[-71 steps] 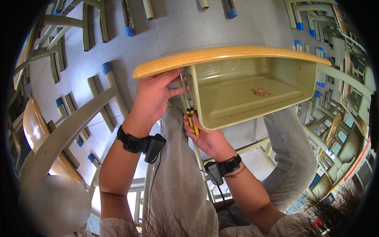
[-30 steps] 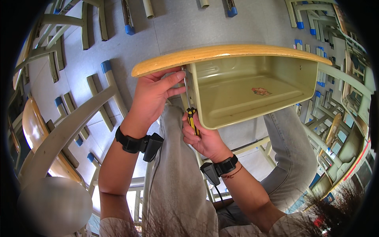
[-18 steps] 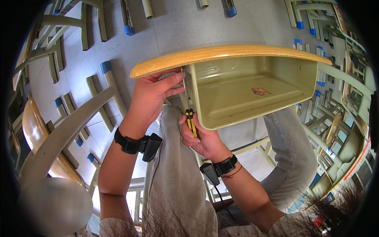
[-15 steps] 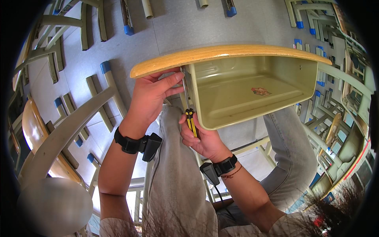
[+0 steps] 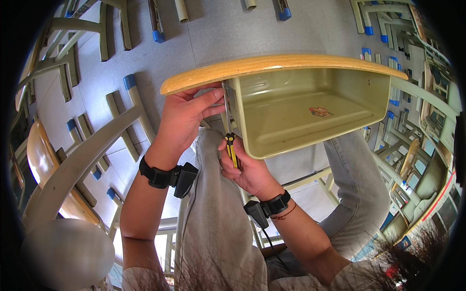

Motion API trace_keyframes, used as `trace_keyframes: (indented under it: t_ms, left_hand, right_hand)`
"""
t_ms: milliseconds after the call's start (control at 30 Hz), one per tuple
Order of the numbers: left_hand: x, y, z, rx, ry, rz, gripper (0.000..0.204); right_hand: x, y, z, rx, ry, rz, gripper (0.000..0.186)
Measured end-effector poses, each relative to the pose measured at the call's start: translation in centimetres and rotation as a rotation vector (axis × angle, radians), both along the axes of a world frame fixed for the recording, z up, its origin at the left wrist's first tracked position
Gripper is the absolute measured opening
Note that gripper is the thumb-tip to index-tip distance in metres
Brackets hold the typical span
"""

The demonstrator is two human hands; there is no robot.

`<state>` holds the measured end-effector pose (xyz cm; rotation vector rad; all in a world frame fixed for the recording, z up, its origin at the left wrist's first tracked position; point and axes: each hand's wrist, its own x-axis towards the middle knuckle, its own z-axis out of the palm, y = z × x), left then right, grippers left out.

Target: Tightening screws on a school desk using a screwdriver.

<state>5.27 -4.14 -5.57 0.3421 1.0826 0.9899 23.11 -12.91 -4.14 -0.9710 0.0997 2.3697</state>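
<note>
A school desk with a wooden top [image 5: 281, 62] and a beige metal drawer box [image 5: 315, 138] is in front of me. My right hand [image 5: 246, 169] is closed round the black and yellow handle of a screwdriver [image 5: 231, 151]. Its metal shaft runs up along the left outer wall of the box to the underside of the desktop. There my left hand [image 5: 187, 114] is closed, thumb and fingers pinched at the shaft's upper end. The desktop edge and my fingers hide the tip, so I cannot tell whether a screw sits there.
A curved desk leg [image 5: 82, 160] stands close on the left. Metal frames with blue end caps [image 5: 129, 81] lie about on the grey tiled floor [image 5: 218, 34]. More desk and chair parts crowd the right edge. My knees [image 5: 357, 179] are under the desk.
The screwdriver handle has turned a little and shifted slightly left with my right hand. My left hand stays at the upper end of the shaft.
</note>
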Motion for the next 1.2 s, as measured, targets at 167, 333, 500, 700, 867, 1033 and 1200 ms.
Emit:
trace_keyframes:
  t_ms: [167,333,500,700,867,1033,1200]
  left_hand:
    - [0.1,0.0,0.0,-0.001,0.004,-0.001,0.023]
    - [-0.2,-0.1,0.0,-0.006,0.011,0.000,0.024]
    - [0.1,0.0,0.1,0.001,0.002,0.007,0.024]
    - [0.1,0.0,0.3,0.003,0.006,0.017,0.024]
    - [0.0,0.0,0.2,0.007,0.006,0.009,0.024]
    - [0.0,0.1,0.3,0.004,0.007,0.004,0.024]
    - [0.0,0.1,0.3,0.014,-0.007,0.001,0.026]
  right_hand:
    - [0.1,-0.1,0.0,0.001,0.009,-0.012,0.033]
    - [-0.2,-0.1,0.2,0.017,-0.008,0.011,0.034]
    - [-0.1,-0.1,0.1,0.073,-0.019,0.046,0.035]
    - [-0.2,-0.1,0.4,0.093,0.003,0.044,0.037]
    - [-0.4,0.0,0.4,0.086,-0.011,0.067,0.039]
    - [-0.7,0.3,1.1,0.148,-0.158,0.138,0.040]
    - [-0.6,0.2,1.1,0.165,-0.163,0.127,0.040]
